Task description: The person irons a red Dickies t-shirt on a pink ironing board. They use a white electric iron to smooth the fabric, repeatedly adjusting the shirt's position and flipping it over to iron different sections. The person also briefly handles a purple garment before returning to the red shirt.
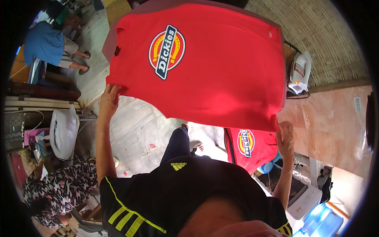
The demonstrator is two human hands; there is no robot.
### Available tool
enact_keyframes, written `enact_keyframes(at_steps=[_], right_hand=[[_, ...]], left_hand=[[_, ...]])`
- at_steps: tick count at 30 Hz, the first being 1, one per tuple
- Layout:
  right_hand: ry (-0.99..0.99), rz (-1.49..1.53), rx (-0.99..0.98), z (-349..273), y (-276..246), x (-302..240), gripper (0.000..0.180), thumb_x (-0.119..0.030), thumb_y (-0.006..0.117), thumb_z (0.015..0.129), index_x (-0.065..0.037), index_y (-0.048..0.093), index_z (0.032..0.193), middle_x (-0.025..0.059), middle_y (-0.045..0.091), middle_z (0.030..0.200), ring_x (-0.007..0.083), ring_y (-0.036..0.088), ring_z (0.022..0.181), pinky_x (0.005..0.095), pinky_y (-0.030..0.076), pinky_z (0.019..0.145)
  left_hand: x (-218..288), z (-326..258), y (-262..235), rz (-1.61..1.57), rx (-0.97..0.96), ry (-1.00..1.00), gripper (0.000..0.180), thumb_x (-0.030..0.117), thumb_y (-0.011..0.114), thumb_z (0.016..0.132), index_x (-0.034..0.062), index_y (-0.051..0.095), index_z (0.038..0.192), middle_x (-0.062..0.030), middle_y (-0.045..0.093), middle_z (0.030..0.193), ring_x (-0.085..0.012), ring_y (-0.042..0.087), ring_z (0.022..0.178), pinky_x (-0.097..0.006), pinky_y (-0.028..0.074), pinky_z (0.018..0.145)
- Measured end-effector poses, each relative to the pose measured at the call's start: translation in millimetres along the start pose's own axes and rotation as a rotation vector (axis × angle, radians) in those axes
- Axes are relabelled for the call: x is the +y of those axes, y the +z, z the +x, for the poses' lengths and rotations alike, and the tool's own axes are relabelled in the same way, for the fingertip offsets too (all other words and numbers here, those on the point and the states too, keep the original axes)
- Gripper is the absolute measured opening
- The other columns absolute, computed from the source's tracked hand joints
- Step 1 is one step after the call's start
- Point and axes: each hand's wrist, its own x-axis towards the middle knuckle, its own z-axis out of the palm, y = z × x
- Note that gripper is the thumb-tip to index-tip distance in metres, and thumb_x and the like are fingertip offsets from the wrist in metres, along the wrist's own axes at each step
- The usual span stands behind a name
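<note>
A red sleeveless shirt with a round yellow, white and dark chest print lies spread flat over a padded board. Its neck end, with a small black tag, points left and its hem right. My left hand has its fingers closed on the shoulder corner at the near left. At the near right, my right hand pinches the hem corner. Below that, a second red garment with the same print hangs or lies partly under the shirt's edge. The shirt hides most of the board.
A white iron with an orange light rests on a stand right of the board. A pinkish panel lies nearer. A blue water bottle stands at lower right. Two people, one in blue and one in a patterned top, are at left.
</note>
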Motion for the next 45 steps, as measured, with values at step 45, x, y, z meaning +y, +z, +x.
enact_keyframes(at_steps=[45], right_hand=[[0.165, 0.593, 0.178, 601, 188, 1, 0.023, -0.022, 0.068, 0.092, -0.002, 0.067, 0.103, -0.0013, 0.066, 0.082, 0.0078, 0.059, 0.075, 0.0281, 0.049, 0.067]], left_hand=[[-105, 333, 63, -0.53, 0.351, -0.32, 0.018, 0.018, 0.073, 0.092, 0.0015, 0.067, 0.09, 0.0032, 0.062, 0.079, -0.0039, 0.051, 0.074, -0.019, 0.043, 0.07]])
